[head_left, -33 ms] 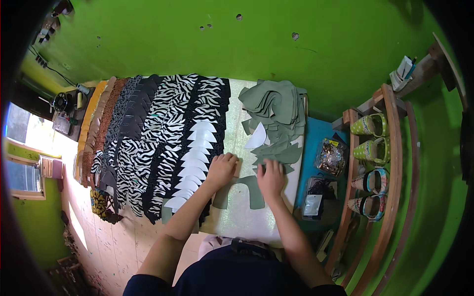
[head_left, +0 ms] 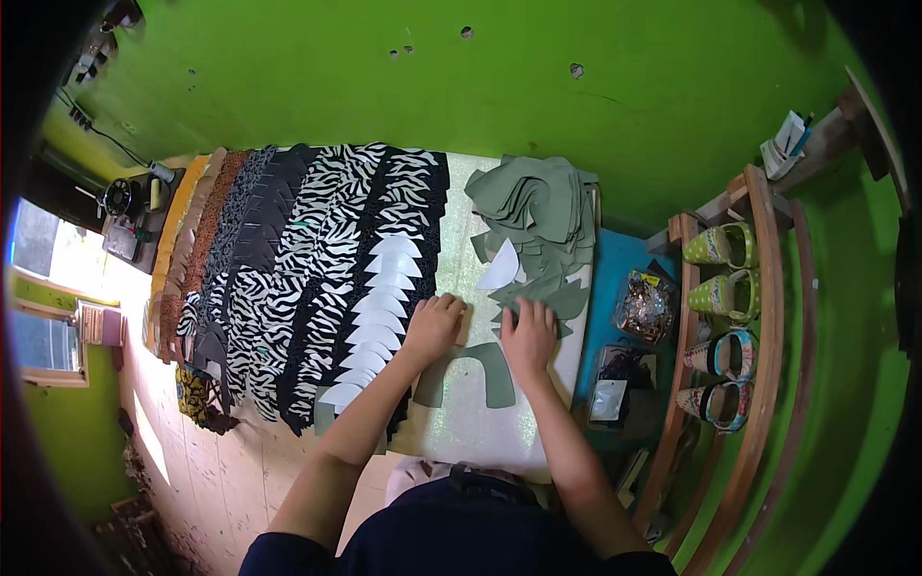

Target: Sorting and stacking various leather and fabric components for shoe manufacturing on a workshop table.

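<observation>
A U-shaped dark-green cut piece (head_left: 497, 379) lies on the pale table near its front edge. My left hand (head_left: 436, 328) rests at its upper left, palm down, with bent fingers on the tabletop, beside a row of overlapping white half-moon pieces (head_left: 375, 331). My right hand (head_left: 530, 338) lies palm down at the U-shaped piece's upper right, fingers apart, their tips on loose green pieces (head_left: 552, 296). Neither hand appears to grip anything, though the undersides are hidden. A single white half-moon piece (head_left: 499, 266) lies beyond my right hand, against the green pieces.
Stacked green pieces (head_left: 528, 197) stand at the table's far right. Overlapping rows of zebra-striped pieces (head_left: 327, 221), then grey, brown and yellow ones, cover the left. A wooden rack (head_left: 759, 317) with sandals (head_left: 720, 293) and bagged trims (head_left: 645, 305) stand right; a green wall rises behind.
My right hand has shifted slightly up and its fingers sit a little differently on the green pieces. My left hand has barely moved.
</observation>
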The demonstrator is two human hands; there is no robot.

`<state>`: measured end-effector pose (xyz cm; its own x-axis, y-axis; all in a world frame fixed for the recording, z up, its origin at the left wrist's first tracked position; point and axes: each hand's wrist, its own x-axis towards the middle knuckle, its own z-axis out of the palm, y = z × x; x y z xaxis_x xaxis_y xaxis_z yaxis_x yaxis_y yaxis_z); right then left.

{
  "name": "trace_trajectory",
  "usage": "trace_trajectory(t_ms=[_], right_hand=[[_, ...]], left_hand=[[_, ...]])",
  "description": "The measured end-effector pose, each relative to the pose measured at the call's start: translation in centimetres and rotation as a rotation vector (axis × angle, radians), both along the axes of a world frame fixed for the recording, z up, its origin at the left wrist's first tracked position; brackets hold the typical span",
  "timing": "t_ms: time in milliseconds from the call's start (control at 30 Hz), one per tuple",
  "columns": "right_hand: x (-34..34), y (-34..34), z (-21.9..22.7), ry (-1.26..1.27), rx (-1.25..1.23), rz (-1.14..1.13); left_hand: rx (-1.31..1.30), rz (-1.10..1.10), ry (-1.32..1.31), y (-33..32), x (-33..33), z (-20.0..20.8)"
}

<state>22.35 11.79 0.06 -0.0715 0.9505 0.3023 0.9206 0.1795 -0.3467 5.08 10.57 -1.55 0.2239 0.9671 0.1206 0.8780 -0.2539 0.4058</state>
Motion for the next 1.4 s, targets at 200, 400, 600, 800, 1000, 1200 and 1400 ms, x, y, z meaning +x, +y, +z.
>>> trace_trajectory(t_ms=[200,400,600,800,1000,1200,1400], right_hand=[[-1.6,7.1,-1.1,-0.169,-0.161,-0.135],[-3.1,7.7,-2.3,-0.145,-0.271,-0.210],[-1.7,7.5,-2.3,0.238,-0.247,0.152],[-1.1,4.6,-0.1,0.569,-0.334,0.375],[-0.3,-0.8,0.8,0.462,-0.574,0.261],[0.1,-4.6,-0.3,0.323,-0.426,0.270],[-0.4,-5.3,-1.3,0.207,-0.482,0.266]], left_hand=[[-0.025,0.072,-0.043,3.2,1.8,-0.6],[0.011,0.070,-0.023,4.8,2.0,-0.8],[0.356,0.074,-0.056,6.4,2.9,3.1],[0.125,0.132,-0.183,4.1,0.7,2.8],[-0.274,0.264,-0.524,-1.9,-0.8,1.7],[-0.331,0.233,-0.503,-6.3,-0.6,0.6],[-0.339,0.221,-0.472,-7.1,-0.7,-0.6]])
